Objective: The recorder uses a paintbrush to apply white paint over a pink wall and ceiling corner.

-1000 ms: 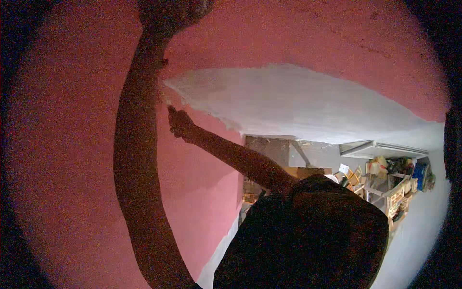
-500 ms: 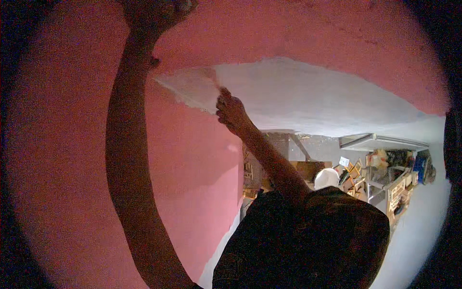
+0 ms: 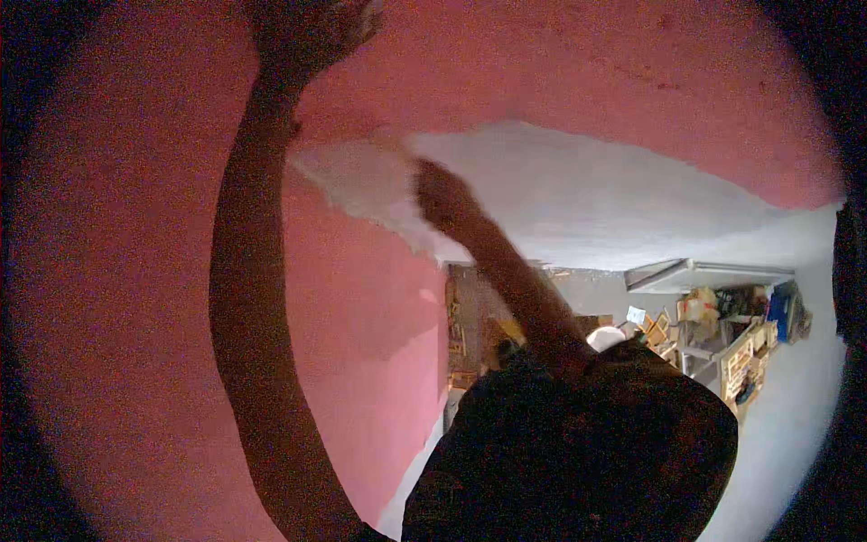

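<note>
Nearest to us is our own dark-sleeved shoulder, filling the lower right of the view. From it our right hand (image 3: 442,194) reaches up, clenched, against the white patch (image 3: 578,194) on the pink wall (image 3: 117,298); whether it grips anything we cannot tell, as it is dark and blurred. Our left hand (image 3: 312,32) is higher, at the top edge, fingers spread and released, flat on the pink surface above the patch. Far off at right stand cluttered shelves (image 3: 741,334) and a doorway (image 3: 474,325).
</note>
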`<move>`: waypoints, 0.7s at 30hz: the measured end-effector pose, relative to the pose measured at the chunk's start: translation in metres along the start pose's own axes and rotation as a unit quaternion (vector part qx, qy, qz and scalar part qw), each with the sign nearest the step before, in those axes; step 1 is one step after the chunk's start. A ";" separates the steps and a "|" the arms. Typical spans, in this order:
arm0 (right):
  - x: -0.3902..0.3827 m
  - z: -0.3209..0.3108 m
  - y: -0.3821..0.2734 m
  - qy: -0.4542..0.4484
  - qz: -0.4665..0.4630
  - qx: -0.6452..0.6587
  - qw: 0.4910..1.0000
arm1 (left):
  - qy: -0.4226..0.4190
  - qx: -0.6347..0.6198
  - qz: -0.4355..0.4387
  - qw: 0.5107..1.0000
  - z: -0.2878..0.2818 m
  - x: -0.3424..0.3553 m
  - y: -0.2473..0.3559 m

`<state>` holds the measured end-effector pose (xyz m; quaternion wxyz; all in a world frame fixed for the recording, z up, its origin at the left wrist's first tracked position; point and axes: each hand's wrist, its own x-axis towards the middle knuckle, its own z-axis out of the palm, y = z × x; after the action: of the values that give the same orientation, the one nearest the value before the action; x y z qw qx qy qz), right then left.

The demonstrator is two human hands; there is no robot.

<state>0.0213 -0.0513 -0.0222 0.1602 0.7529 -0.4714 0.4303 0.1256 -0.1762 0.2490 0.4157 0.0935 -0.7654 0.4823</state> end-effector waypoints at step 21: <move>0.064 0.147 -0.031 -0.114 0.227 0.753 0.606 | 0.071 -0.028 0.020 0.997 0.035 0.056 0.034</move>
<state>0.1325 -0.1676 -0.0509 -0.6218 0.5190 -0.1510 0.5668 0.0521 -0.1733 0.2611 0.4616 0.0319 -0.7488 0.4746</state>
